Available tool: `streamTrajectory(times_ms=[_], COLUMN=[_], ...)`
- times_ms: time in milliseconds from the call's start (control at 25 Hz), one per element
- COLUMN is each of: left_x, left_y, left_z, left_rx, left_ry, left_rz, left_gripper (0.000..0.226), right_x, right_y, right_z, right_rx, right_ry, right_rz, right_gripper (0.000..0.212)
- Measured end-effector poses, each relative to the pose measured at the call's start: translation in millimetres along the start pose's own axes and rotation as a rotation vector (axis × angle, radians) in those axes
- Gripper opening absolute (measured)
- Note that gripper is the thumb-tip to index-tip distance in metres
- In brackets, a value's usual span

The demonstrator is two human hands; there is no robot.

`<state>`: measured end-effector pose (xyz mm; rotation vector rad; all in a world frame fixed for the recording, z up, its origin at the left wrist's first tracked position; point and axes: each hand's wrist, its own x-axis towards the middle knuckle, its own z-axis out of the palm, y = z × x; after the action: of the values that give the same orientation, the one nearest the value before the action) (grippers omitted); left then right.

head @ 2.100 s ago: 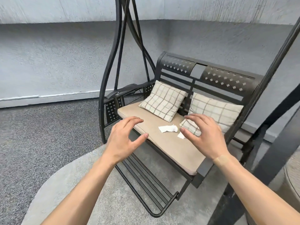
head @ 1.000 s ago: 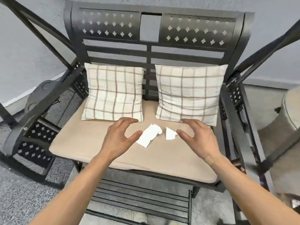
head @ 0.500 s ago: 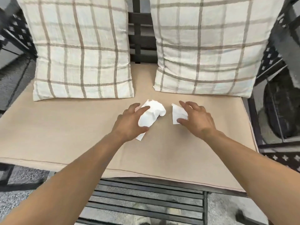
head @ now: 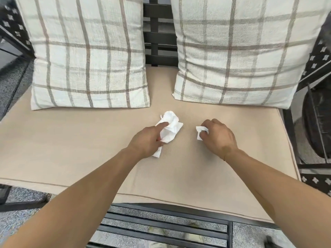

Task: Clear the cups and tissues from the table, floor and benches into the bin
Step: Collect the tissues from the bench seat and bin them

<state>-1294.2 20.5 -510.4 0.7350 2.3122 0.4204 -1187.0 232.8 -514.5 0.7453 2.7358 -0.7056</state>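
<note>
Two white tissues lie on the tan seat cushion of a black metal swing bench. My left hand grips the larger crumpled tissue, forefinger on top and thumb beneath its near part. My right hand has its fingers curled round the smaller tissue, most of which is hidden under the fingers. Both tissues still touch the cushion. No cup and no bin is in view.
Two checked pillows, one at the left and one at the right, lean against the bench back just behind the tissues. A black slatted footrest runs below the seat's front edge. Grey speckled carpet shows at the left.
Both hands reached down to the seat as I leaned in. Since half a second ago their fingers have closed on the two tissues.
</note>
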Motion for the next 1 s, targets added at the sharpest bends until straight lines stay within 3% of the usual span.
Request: streamTrajectory(times_ms=[160,360,480,560,720,840,1000], left_x=[-28.0,-42.6,-40.4,-37.5,-30.7,-28.0,-49.9], left_y=[3.2,-7.0,-19.9,-23.8,-18.9,-8.1,19.9], left_z=[-9.4,-30.1,-25.7,-20.4,-11.9,-8.1,-20.6], left_rx=[-0.009,0.131,0.125,0.076,-0.082,-0.133,-0.307], left_ry=[-0.010,0.027,0.117,0.174,0.297,0.298,0.323], left_rz=[0.016,-0.009,-0.068,-0.101,-0.091,-0.126,-0.127], left_gripper=[0.079,0.045,0.039,0.035,0.022,0.022,0.018], right_x=[-26.3,-20.2,-0.2,9.8,13.6,2.8,-36.1], right_y=[-17.1,-38.1,-63.8,-76.1,-75.4,-67.7,-59.8], right_z=[-6.1,-15.5,-1.9,16.4,43.0,37.5,4.2], right_rx=[0.110,0.058,0.000,-0.103,-0.101,-0.059,0.184], right_ry=[-0.002,-0.010,-0.189,-0.283,-0.145,-0.127,-0.133], right_rz=[0.074,-0.043,-0.146,-0.155,-0.161,-0.128,-0.180], right_gripper=[0.025,0.029,0.061,0.068,0.038,0.033,0.025])
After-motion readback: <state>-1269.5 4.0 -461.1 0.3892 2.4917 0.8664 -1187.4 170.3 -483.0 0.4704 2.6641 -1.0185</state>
